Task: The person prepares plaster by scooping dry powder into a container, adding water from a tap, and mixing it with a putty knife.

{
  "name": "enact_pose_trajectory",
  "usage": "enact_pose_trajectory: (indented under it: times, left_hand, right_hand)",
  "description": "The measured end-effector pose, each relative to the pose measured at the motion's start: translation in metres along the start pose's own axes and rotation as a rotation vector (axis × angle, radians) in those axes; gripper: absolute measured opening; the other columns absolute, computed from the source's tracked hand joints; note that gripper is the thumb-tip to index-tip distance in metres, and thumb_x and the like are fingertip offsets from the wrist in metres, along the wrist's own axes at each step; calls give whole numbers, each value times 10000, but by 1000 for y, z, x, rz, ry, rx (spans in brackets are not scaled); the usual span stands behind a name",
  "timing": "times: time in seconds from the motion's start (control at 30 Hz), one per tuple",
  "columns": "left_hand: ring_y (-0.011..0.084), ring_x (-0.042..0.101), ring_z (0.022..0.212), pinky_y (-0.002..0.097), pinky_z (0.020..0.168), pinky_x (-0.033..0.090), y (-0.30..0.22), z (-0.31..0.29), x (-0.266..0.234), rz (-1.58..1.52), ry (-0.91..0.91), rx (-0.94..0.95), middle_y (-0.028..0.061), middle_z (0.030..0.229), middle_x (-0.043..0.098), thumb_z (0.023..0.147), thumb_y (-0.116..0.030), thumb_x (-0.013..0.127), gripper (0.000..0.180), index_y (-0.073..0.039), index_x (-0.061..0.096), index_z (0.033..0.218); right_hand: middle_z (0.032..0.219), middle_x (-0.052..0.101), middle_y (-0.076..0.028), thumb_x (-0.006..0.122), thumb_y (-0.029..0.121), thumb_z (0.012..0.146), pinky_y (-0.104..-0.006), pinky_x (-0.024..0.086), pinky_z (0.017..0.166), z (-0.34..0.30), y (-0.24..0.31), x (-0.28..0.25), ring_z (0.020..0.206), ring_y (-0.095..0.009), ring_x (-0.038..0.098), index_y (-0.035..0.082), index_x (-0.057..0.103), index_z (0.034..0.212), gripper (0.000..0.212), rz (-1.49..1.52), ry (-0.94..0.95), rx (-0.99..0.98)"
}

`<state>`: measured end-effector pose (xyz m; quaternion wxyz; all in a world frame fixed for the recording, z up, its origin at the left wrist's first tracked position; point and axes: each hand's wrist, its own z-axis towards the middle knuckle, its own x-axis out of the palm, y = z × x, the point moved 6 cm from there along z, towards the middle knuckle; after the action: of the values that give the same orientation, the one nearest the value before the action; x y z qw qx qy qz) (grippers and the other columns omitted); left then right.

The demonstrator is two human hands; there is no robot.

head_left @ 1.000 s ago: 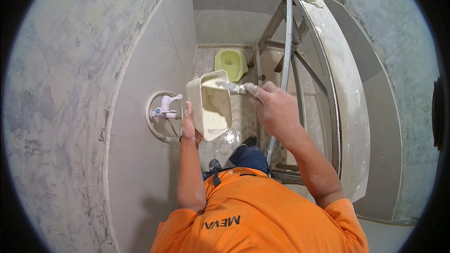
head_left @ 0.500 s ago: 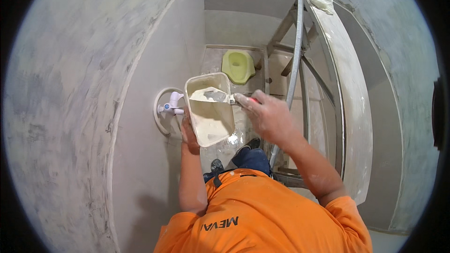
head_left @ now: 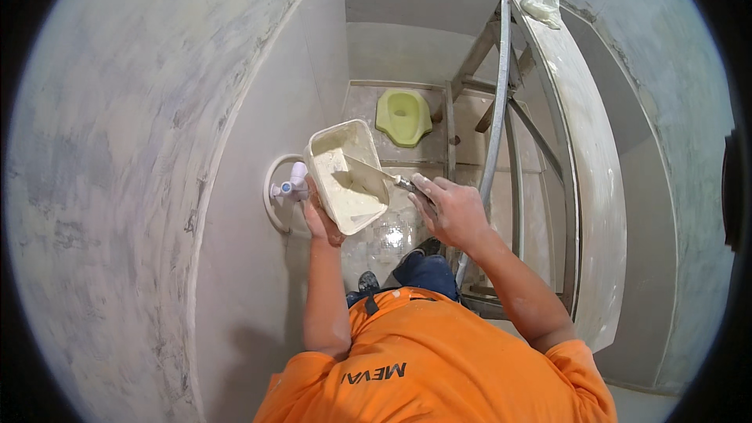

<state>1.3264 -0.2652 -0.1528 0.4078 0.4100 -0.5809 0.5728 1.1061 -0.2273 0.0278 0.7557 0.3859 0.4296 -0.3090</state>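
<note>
My left hand (head_left: 321, 218) is closed on a cream rectangular plastic tub (head_left: 327, 145), gripping it along its left side and lower corner. Pale putty (head_left: 356, 205) coats the inside and lies at the bottom of the tub. In my right hand (head_left: 456, 211) is a putty knife (head_left: 404, 183), held by its handle. Its putty-smeared blade reaches over the tub's right rim and dips inside. The fingers of my left hand under the tub are partly hidden.
A white tap (head_left: 296, 180) sticks out from the left wall near the tub. On the right stands a metal-framed trestle (head_left: 497, 125) with a long plank (head_left: 587, 141) and a crumpled plastic bag (head_left: 542, 1). A yellow-green squat toilet (head_left: 403, 117) lies ahead on the floor.
The knife has turned; its blade, earlier flat with a white heap of putty on it, is now tilted down into the tub, and the heap no longer shows. My right hand has lowered slightly.
</note>
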Motion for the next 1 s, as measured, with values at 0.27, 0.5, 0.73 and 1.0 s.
enact_pose_trajectory:
  times: [0.27, 0.5, 0.73, 1.0]
  left_hand:
    - [313, 644, 1209, 462, 1028, 542, 23, 4, 22, 242, -242, 2, 156, 1368, 619, 1070, -526, 460, 640, -21, 485, 1462]
    - [286, 651, 1192, 433, 1027, 539, 25, 17, 24, 275, -186, -9, 132, 1345, 624, 1064, -503, 493, 619, -33, 474, 1467]
    - [279, 639, 1205, 437, 1022, 542, 15, 15, 29, 388, -254, 22, 125, 1367, 600, 1076, -533, 423, 645, -42, 441, 1493]
    - [329, 639, 1214, 466, 1006, 553, 28, 11, 33, 159, -240, 0, 155, 1405, 597, 1072, -566, 384, 666, -64, 447, 1506]
  right_hand:
    - [917, 704, -273, 605, 245, 973, -481, 531, 794, -50, -24, 63, 829, -409, 707, -22, 711, 1157, 340, 359, 162, 368]
    - [732, 628, -80, 637, 248, 992, -341, 445, 584, -63, -35, 88, 583, -178, 571, -23, 716, 886, 302, 991, 212, 733]
    - [604, 433, 10, 578, 243, 1039, -281, 173, 420, -60, -4, 78, 444, -76, 267, 51, 635, 870, 262, 1390, 361, 1037]
    - [624, 485, -9, 547, 235, 1038, -272, 202, 420, -47, -5, 70, 444, -82, 298, 51, 633, 918, 235, 1566, 302, 1092]
